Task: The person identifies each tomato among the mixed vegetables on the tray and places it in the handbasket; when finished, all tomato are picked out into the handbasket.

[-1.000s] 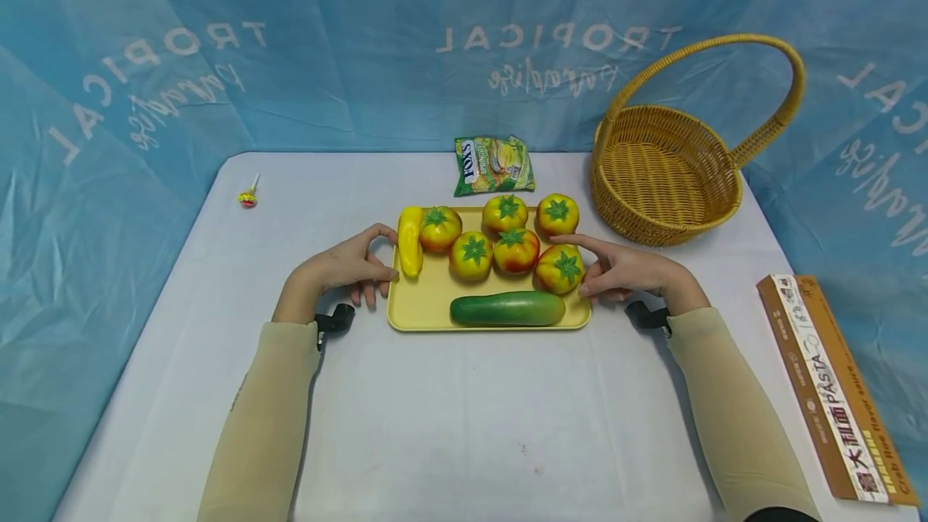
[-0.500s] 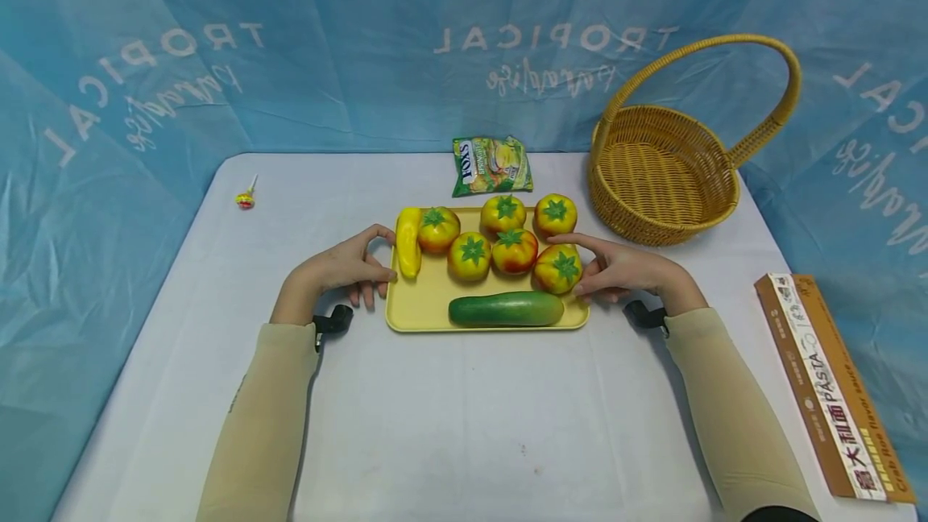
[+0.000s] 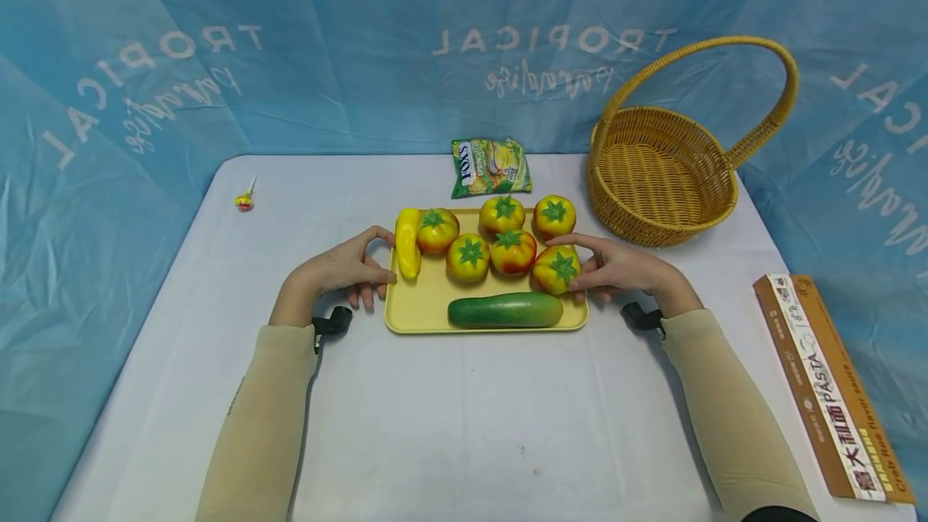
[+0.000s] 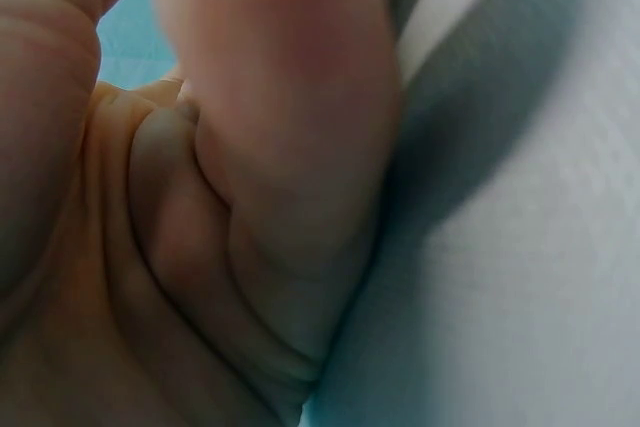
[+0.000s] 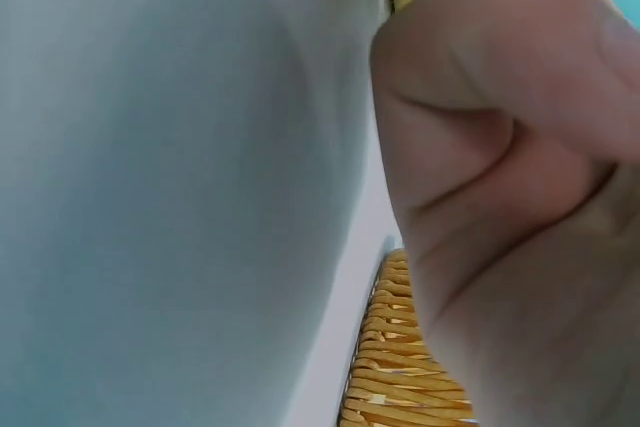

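Observation:
A yellow tray bears a toy banana, several yellow-red toy tomatoes with green leafy tops, and a green toy cucumber. My left hand touches the tray's left rim with bent thumb and index finger, set apart from each other; its other fingers hang loosely beside the tray. At the right end, my right hand holds the right front tomato between index finger, at its far side, and thumb, at its near side. Both wrist views are filled mostly by the hands, hiding the fingertips.
A wicker basket with a tall handle stands behind the right hand. A green candy bag lies behind the tray, and a lollipop at the far left. Along the right edge of the white table lies a pasta box.
My right hand has moved slightly left, its thumb coming in against the right front tomato. The left hand and the tray stay in place; the whole view has shifted a little.

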Demonstrator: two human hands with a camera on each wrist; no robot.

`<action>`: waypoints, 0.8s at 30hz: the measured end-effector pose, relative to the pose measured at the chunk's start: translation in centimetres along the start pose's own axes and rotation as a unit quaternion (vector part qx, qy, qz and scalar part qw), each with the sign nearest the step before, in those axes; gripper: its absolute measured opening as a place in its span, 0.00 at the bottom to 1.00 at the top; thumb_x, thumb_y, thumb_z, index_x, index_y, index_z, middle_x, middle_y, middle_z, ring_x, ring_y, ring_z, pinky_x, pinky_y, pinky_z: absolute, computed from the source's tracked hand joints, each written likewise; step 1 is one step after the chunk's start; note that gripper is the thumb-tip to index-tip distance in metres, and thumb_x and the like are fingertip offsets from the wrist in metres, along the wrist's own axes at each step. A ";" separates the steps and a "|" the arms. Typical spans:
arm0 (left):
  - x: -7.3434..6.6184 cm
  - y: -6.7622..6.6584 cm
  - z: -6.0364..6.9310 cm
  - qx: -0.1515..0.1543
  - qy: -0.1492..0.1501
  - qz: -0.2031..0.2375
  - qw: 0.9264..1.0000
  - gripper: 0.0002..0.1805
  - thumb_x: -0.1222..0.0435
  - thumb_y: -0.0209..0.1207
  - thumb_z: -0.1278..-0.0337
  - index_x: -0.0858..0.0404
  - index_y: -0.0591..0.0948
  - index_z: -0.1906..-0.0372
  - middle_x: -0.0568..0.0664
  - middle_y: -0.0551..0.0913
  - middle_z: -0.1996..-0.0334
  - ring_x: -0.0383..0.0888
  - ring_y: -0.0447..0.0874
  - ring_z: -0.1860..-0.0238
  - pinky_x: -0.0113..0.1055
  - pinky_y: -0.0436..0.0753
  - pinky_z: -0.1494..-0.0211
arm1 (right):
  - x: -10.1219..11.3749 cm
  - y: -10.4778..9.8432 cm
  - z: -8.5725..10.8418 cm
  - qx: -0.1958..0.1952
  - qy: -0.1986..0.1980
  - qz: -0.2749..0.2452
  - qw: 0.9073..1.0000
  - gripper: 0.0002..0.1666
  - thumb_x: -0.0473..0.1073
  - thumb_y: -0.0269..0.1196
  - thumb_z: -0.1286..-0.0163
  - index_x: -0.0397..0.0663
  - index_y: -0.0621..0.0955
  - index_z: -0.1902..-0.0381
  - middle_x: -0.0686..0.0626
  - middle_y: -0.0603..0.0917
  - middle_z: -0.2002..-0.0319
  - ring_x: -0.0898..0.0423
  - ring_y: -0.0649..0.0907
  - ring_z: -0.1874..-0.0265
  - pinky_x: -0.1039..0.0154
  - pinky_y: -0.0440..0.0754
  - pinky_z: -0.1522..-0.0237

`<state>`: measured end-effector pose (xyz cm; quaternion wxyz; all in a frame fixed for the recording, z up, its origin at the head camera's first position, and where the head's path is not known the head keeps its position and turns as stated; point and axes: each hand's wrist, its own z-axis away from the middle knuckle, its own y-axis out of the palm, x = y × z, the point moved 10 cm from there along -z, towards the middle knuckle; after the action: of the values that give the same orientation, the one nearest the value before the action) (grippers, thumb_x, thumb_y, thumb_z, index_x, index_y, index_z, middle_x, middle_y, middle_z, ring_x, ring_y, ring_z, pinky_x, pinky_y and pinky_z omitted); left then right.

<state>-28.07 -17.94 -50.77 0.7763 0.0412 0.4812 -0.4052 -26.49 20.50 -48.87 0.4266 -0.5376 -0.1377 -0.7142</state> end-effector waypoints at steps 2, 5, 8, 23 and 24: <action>-0.1 -0.1 0.0 0.000 0.000 -0.002 1.000 0.36 0.57 0.68 0.30 0.50 0.58 0.28 0.56 0.90 0.71 0.48 0.87 0.81 0.38 0.86 0.77 | 0.1 -0.1 0.0 -0.003 0.000 -0.001 1.000 0.46 0.44 0.70 0.26 0.61 0.61 0.17 0.38 0.91 0.66 0.57 0.76 0.84 0.62 0.80 0.77; -0.2 -0.2 0.0 -0.001 -0.001 -0.004 1.000 0.37 0.57 0.68 0.30 0.50 0.58 0.28 0.55 0.90 0.71 0.48 0.87 0.80 0.38 0.86 0.77 | 0.3 -0.3 0.1 -0.005 -0.005 -0.010 1.000 0.46 0.43 0.70 0.26 0.60 0.61 0.17 0.38 0.91 0.67 0.57 0.76 0.84 0.62 0.80 0.78; -0.2 -0.3 0.0 -0.002 -0.003 -0.004 1.000 0.37 0.56 0.68 0.30 0.50 0.58 0.28 0.55 0.90 0.71 0.48 0.87 0.80 0.38 0.87 0.76 | 0.6 -0.4 0.2 -0.006 -0.016 -0.014 1.000 0.45 0.42 0.69 0.25 0.57 0.61 0.17 0.37 0.91 0.68 0.57 0.77 0.85 0.62 0.80 0.78; 0.1 -0.1 -0.1 0.003 0.005 -0.004 1.000 0.37 0.56 0.68 0.30 0.49 0.58 0.28 0.56 0.90 0.70 0.47 0.87 0.81 0.39 0.87 0.76 | 2.9 -2.0 2.3 -0.076 -0.043 -0.023 0.996 0.43 0.41 0.70 0.27 0.58 0.66 0.19 0.32 0.90 0.71 0.50 0.81 0.87 0.54 0.80 0.80; 0.1 -0.1 -0.1 0.003 0.005 -0.005 1.000 0.37 0.55 0.68 0.30 0.49 0.58 0.28 0.56 0.90 0.70 0.47 0.87 0.81 0.38 0.87 0.77 | 3.2 -2.2 2.5 -0.083 -0.048 -0.025 0.995 0.43 0.41 0.70 0.26 0.57 0.66 0.19 0.32 0.90 0.71 0.50 0.81 0.87 0.54 0.80 0.81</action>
<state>-28.19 -18.02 -50.90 0.7719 0.0432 0.4837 -0.4103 -26.70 21.92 -44.49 0.3557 -0.6013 -0.1113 -0.7068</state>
